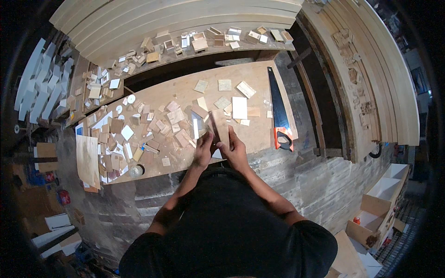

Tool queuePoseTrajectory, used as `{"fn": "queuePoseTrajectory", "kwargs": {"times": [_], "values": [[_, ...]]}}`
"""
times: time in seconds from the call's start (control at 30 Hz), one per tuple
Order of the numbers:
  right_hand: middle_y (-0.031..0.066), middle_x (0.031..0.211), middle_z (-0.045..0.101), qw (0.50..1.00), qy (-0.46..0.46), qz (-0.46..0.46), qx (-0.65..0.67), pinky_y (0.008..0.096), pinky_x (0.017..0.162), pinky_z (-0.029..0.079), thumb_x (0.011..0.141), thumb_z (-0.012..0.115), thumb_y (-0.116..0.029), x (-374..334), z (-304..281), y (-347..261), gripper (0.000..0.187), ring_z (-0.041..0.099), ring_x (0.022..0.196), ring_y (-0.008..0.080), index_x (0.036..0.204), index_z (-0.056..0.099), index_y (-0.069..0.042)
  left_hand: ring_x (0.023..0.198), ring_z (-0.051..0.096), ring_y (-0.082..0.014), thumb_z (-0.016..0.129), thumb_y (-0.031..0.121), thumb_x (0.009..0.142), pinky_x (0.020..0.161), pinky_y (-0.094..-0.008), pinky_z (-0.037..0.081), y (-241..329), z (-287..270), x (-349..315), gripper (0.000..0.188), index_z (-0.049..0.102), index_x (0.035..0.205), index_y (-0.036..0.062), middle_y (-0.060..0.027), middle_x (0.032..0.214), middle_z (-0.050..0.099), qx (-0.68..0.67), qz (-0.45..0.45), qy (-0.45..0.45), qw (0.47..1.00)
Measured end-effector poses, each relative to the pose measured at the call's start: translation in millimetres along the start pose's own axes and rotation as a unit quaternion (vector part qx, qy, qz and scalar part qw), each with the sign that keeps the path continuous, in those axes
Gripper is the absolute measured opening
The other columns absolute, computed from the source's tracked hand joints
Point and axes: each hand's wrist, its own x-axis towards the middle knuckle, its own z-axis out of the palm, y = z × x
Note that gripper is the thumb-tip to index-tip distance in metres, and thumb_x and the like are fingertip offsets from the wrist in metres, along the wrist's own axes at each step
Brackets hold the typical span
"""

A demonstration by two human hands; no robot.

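Note:
Above the near edge of the plywood worktable, both my hands hold a small piece made of wooden boards. It is tilted upward, and its exact shape is partly hidden by my fingers. My left hand is closed around its left side. My right hand grips the right side, thumb on the near face. Just beyond lie a white rectangular panel and several thin square wood pieces. A white strip rests left of the held piece.
Right on the table lies a handsaw with an orange and black handle. Scattered wood offcuts cover the left half, near a small round container. Behind, a shelf carries small wooden boxes; long boards stand at right.

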Motion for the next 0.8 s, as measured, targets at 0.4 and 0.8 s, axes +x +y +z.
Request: {"fn": "queuePoseTrajectory", "kwargs": {"times": [0.4, 0.8], "values": [[0.0264, 0.091, 0.07, 0.949, -0.024, -0.014, -0.315, 0.0425, 0.073, 0.054, 0.076, 0.078, -0.042, 10.4, 25.2, -60.2, 0.09, 0.071, 0.084, 0.0392, 0.147, 0.041, -0.001, 0.094, 0.067, -0.0176, 0.044, 0.049, 0.103, 0.076, -0.0333, 0.055, 64.3, -37.6, -37.8, 0.054, 0.055, 0.129, 0.0038, -0.0067, 0.11, 0.068, -0.093, -0.068, -0.015, 0.993], [0.0248, 0.1, 0.071, 0.949, -0.088, -0.022, -0.302, 0.0294, 0.076, 0.053, 0.078, 0.078, -0.03, -27.8, 139.9, -72.8, 0.085, 0.069, 0.084, 0.0181, 0.141, 0.042, 0.014, 0.12, 0.06, -0.026, 0.041, 0.043, 0.105, 0.101, -0.0463, 0.052, 94.2, -140.7, -96.9, 0.055, 0.04, 0.143, 0.0032, -0.0141, 0.135, 0.056, -0.132, -0.078, -0.056, 0.987]]}}
